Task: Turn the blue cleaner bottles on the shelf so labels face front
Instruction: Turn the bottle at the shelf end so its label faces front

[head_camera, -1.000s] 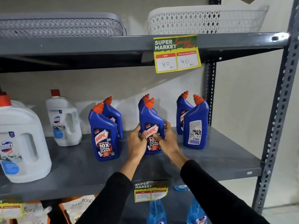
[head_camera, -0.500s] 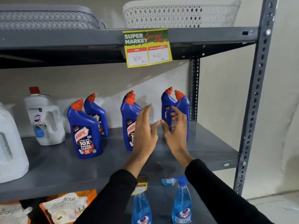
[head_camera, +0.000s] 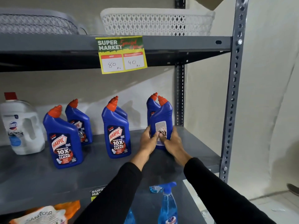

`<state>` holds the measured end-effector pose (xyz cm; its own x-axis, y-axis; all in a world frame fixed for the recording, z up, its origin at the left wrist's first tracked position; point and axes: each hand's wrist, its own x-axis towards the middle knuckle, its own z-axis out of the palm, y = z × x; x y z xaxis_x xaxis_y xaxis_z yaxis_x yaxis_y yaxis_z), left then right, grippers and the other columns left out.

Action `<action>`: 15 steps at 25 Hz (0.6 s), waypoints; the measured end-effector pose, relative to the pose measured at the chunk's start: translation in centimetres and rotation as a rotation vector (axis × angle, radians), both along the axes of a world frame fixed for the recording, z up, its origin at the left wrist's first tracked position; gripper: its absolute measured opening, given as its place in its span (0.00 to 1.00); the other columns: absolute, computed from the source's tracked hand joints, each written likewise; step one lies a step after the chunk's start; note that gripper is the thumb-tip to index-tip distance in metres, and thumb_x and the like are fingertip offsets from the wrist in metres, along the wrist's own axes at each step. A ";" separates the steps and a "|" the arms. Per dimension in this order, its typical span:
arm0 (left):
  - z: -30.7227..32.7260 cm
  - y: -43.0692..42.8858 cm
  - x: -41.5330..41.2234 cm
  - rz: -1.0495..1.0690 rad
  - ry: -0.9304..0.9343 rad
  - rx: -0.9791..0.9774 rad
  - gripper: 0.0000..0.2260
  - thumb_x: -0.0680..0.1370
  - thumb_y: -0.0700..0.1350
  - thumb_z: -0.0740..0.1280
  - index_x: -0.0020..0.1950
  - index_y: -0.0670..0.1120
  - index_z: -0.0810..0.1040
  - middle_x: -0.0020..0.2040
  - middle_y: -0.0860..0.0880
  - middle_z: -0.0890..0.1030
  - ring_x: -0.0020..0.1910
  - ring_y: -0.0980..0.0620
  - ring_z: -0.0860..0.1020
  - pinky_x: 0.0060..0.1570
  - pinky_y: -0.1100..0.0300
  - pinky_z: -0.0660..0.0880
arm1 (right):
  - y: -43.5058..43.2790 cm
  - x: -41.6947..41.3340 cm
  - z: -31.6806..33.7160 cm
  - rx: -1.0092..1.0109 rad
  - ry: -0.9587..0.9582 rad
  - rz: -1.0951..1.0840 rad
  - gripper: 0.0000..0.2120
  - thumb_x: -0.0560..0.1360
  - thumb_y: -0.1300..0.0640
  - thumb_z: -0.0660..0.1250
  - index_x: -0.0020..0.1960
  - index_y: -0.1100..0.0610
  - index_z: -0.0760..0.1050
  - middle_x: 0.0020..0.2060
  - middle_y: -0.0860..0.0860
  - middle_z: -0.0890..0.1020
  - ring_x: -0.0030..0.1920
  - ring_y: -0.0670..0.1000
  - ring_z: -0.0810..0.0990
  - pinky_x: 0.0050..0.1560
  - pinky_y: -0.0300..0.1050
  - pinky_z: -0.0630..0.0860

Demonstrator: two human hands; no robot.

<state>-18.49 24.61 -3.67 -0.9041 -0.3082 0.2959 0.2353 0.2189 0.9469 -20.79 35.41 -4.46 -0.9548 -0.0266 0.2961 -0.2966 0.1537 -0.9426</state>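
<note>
Near the shelf's (head_camera: 191,143) right edge, the rightmost blue bottle (head_camera: 161,117) stands upright, its white back label facing front. The left hand (head_camera: 148,140) and right hand (head_camera: 172,141) clasp its lower sides, fingers curled around it.

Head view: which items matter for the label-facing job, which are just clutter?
Job:
- back-facing blue bottle, gripped by left hand and right hand
- front-facing blue bottles
- rear-row blue bottles
- shelf

Clutter:
- white jug
- price tag
- white basket
- spray bottle
</note>
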 end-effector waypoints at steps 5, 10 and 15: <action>1.4 0.8 -0.2 0.001 0.095 0.010 0.17 0.79 0.40 0.65 0.68 0.49 0.74 0.58 0.47 0.83 0.54 0.52 0.83 0.57 0.54 0.80 | 0.2 0.1 1.9 -0.093 0.041 -0.047 0.18 0.75 0.60 0.70 0.63 0.57 0.70 0.56 0.53 0.82 0.52 0.52 0.82 0.42 0.35 0.77; 4.3 3.3 0.1 -0.025 0.220 0.013 0.17 0.77 0.51 0.67 0.65 0.53 0.74 0.52 0.52 0.85 0.50 0.56 0.84 0.52 0.60 0.80 | 0.1 0.4 4.1 -0.156 0.212 -0.123 0.20 0.75 0.57 0.69 0.65 0.50 0.70 0.55 0.49 0.80 0.54 0.52 0.82 0.46 0.44 0.82; 5.1 4.5 0.3 0.043 0.194 0.000 0.20 0.71 0.58 0.73 0.58 0.50 0.75 0.45 0.54 0.85 0.42 0.59 0.84 0.46 0.64 0.80 | -0.6 2.0 3.4 -0.077 0.281 -0.171 0.16 0.76 0.49 0.62 0.64 0.45 0.69 0.51 0.48 0.75 0.56 0.55 0.76 0.52 0.50 0.79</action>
